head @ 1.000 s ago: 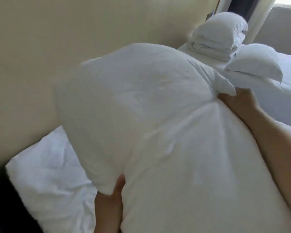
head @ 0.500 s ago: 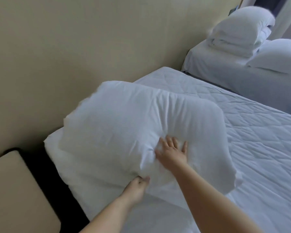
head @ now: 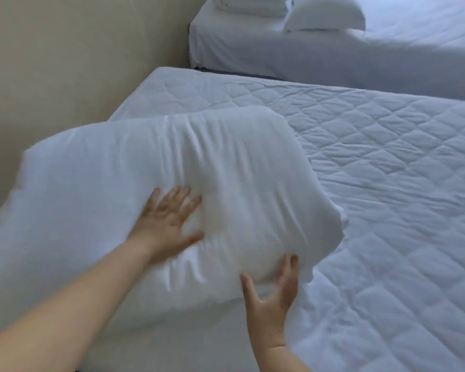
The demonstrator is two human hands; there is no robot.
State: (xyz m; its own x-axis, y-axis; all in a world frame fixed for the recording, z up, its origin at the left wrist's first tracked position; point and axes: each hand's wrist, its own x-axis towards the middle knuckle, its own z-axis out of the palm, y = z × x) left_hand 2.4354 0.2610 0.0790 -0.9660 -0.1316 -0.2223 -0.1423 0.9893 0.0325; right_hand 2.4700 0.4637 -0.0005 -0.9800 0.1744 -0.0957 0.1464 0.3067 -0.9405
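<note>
A large white pillow [head: 145, 170] lies at the head of the near bed [head: 387, 210], against the beige wall. My left hand [head: 167, 224] presses flat on its top with the fingers spread. My right hand [head: 271, 299] touches the pillow's near edge with straight fingers and holds nothing. The pillow's near right corner hangs loose over the quilted mattress cover.
The beige wall [head: 65, 63] runs along the left. A second bed [head: 306, 49] stands beyond a narrow gap at the top, with another pillow [head: 325, 14] and folded white bedding [head: 247, 4] on it.
The pillow was held up, then set down on the bed. My left hand let go of its edge and now presses its top; my right hand shifted to the near edge.
</note>
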